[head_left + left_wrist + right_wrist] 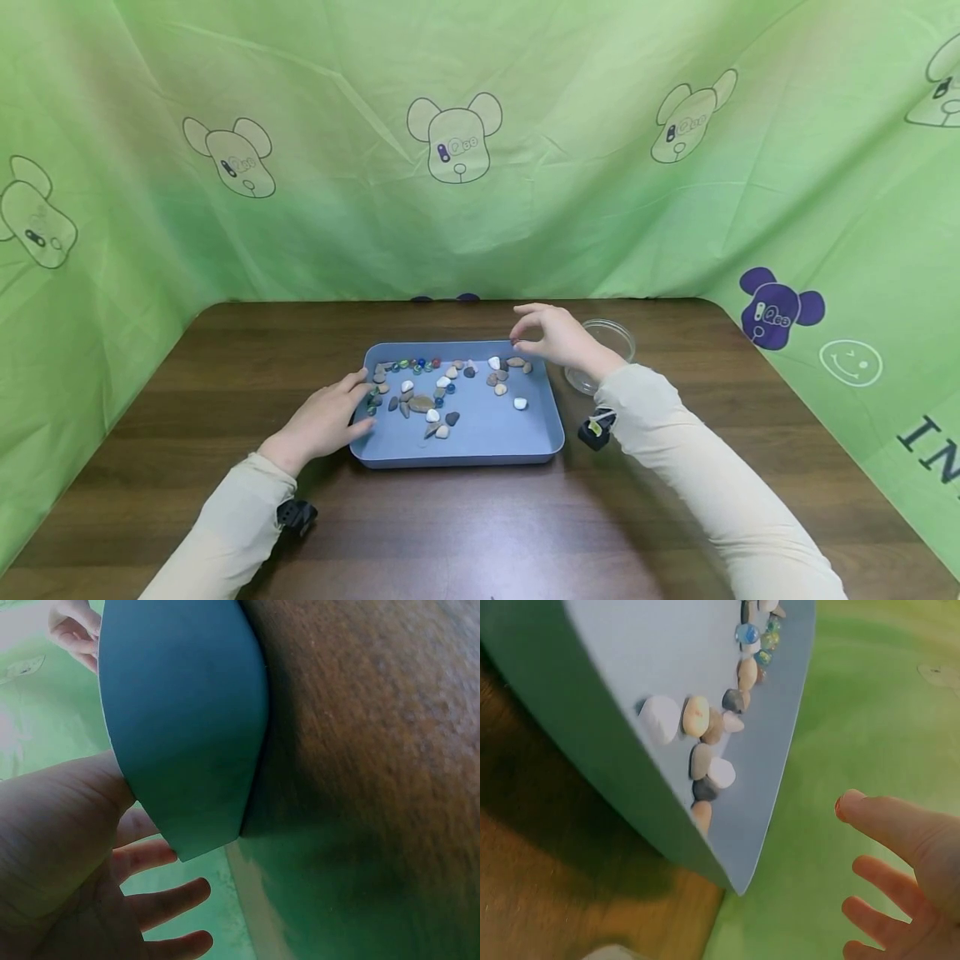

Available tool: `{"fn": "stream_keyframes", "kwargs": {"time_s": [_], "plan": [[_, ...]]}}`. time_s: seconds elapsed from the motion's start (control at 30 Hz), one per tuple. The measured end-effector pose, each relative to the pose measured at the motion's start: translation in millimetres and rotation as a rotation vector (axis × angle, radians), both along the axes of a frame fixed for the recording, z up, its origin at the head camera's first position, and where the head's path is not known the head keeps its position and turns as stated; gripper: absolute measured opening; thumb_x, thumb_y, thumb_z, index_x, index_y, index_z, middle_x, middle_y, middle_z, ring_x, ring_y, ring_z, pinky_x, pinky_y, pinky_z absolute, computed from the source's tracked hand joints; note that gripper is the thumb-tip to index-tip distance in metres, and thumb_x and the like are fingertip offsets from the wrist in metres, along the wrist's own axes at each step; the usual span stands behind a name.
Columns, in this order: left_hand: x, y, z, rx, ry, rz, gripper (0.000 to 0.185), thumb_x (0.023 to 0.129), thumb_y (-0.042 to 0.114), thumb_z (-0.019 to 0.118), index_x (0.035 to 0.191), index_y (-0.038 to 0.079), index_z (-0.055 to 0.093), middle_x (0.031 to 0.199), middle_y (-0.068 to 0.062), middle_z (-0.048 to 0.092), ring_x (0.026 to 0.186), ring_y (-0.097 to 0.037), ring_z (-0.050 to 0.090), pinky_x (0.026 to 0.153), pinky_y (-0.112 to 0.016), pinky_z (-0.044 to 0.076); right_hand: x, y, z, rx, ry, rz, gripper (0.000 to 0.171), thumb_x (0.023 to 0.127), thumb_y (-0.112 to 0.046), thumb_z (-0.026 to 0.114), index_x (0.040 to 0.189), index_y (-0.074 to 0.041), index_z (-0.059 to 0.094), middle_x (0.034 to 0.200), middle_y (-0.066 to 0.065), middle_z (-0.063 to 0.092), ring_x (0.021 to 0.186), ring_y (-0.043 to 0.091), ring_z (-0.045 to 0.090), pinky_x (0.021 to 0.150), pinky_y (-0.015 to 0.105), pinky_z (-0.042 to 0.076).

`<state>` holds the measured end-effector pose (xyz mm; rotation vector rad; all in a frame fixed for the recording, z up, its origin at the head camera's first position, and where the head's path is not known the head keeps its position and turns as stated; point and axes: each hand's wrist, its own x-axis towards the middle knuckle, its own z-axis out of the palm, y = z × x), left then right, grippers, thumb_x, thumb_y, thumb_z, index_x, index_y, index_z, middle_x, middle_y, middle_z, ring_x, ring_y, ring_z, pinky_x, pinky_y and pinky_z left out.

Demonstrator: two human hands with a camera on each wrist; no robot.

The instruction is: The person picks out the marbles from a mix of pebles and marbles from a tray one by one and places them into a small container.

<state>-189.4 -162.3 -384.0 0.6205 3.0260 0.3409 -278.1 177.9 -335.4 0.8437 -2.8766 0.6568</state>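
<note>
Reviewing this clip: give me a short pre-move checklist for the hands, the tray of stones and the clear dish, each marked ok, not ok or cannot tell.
1. Blue tray lies flat on the table: ok.
2. Left hand rests on the tray's left rim, steadying it: ok.
3. Right hand hovers over the tray's far right corner, fingers loosely curled; holding a stone: cannot tell.
4. Stones and glass beads all lie inside the tray, none on the table: ok.
5. Clear dish stands right of the tray, partly hidden behind the right hand; empty or not: cannot tell.
</note>
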Motion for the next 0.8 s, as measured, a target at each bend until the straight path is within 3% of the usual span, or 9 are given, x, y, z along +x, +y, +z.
{"fn": "stream_keyframes", "kwargs": {"time_s": [0.8], "plan": [[1.8,0,1.2,-0.002,-0.002,-0.002,0.052,0.088,0.028,0.062,0.129,-0.003,0.052,0.145,-0.023,0.039,0.129,-0.04,0.044,0.103,-0.056,0.038,7.7,33,11.3,-0.031,0.005,-0.041,0.016,0.08,-0.01,0.069,0.095,-0.004,0.071,0.136,0.022,0.05,0.126,0.041,0.046,0.106,0.051,0.037]]}}
